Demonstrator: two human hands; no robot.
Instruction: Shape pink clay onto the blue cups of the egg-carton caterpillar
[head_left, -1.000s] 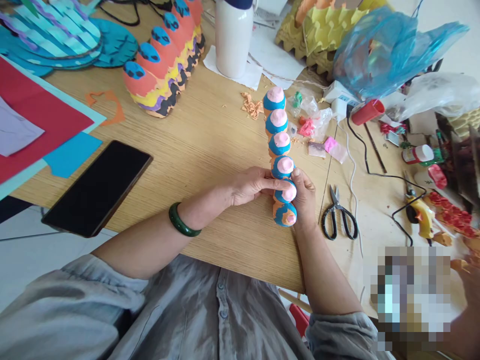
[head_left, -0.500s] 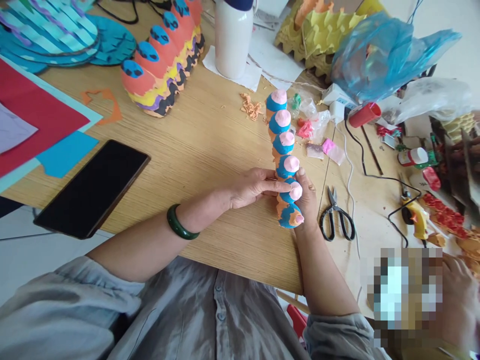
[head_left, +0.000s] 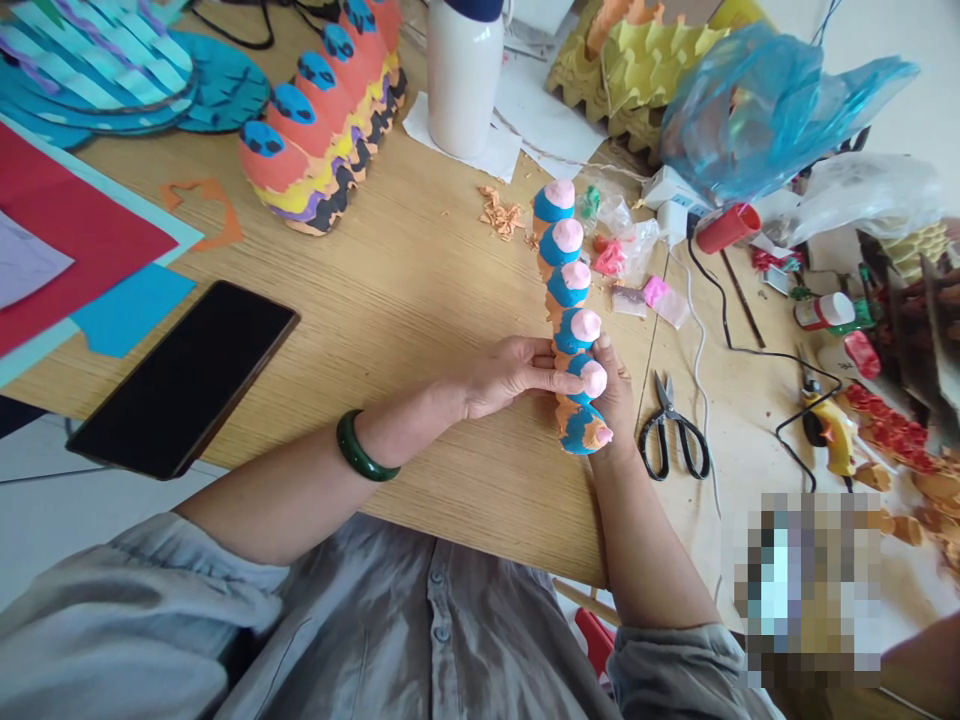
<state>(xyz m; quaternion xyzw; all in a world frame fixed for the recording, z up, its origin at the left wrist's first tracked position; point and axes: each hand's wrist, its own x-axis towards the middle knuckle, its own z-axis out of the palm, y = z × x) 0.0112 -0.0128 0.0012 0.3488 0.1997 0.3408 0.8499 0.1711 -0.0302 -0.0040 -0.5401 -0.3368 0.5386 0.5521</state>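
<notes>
A strip of egg carton (head_left: 568,287) is held up over the wooden table. It is orange at the edges, with blue clay over its bumps and a pink clay knob on most of them. The bump nearest me has more orange showing and only a small pink tip. My left hand (head_left: 506,378), below a green bangle (head_left: 360,446), is closed on the strip's left side, its extended finger or thumb against the blue near the fifth pink knob. My right hand (head_left: 616,390) grips the strip from behind and the right; most of its fingers are hidden.
Black-handled scissors (head_left: 673,425) lie right of my right hand. A phone (head_left: 187,375) rests at the left. Behind are a painted egg-carton caterpillar (head_left: 322,120), a white bottle (head_left: 465,85) and a blue plastic bag (head_left: 742,120). A yellow glue gun (head_left: 832,430) lies at the right.
The other person's hand at the lower right has moved down, mostly out of view. My hands and the strip have barely shifted.
</notes>
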